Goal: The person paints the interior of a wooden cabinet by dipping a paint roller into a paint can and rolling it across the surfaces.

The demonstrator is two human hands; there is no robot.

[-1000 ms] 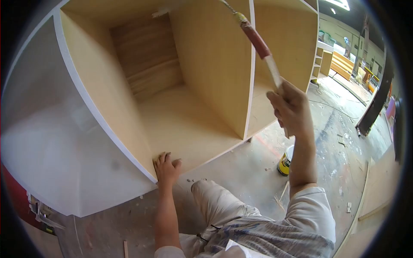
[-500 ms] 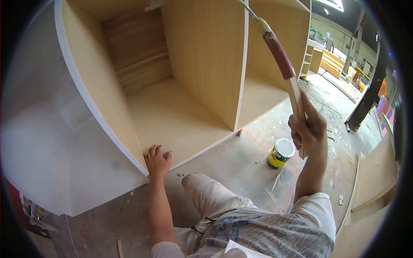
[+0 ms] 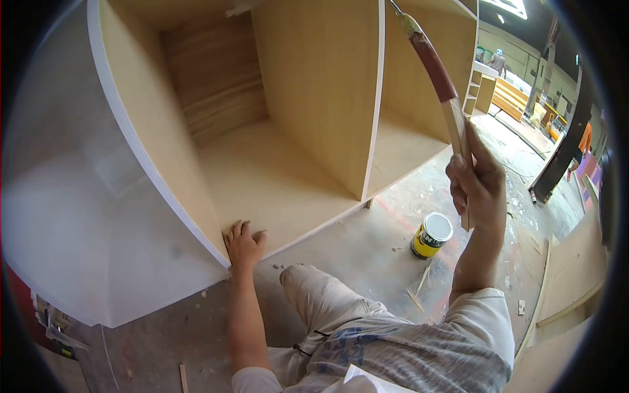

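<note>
My right hand (image 3: 481,180) is closed around the pale wooden end of a paint roller's long handle (image 3: 438,69). The handle has a reddish-brown middle and a thin metal rod that leaves the top of the view. A blurred whitish piece (image 3: 241,8), perhaps the roller head, shows at the top edge inside the cabinet. My left hand (image 3: 245,245) lies with fingers spread on the bottom panel of the wooden cabinet (image 3: 275,170), at its front left corner. The cabinet's outer side (image 3: 78,216) is white.
A yellow and black paint can (image 3: 431,237) with pale contents or a pale lid stands on the floor below my right hand. Wood scraps (image 3: 417,288) lie nearby. Panels (image 3: 570,262) lean at right, beside a dark post (image 3: 563,144). Other people (image 3: 498,62) are in the background.
My right hand and the roller handle sit slightly lower and farther right in view. The whole scene has shifted a little to the right. My left hand stays at the same cabinet corner.
</note>
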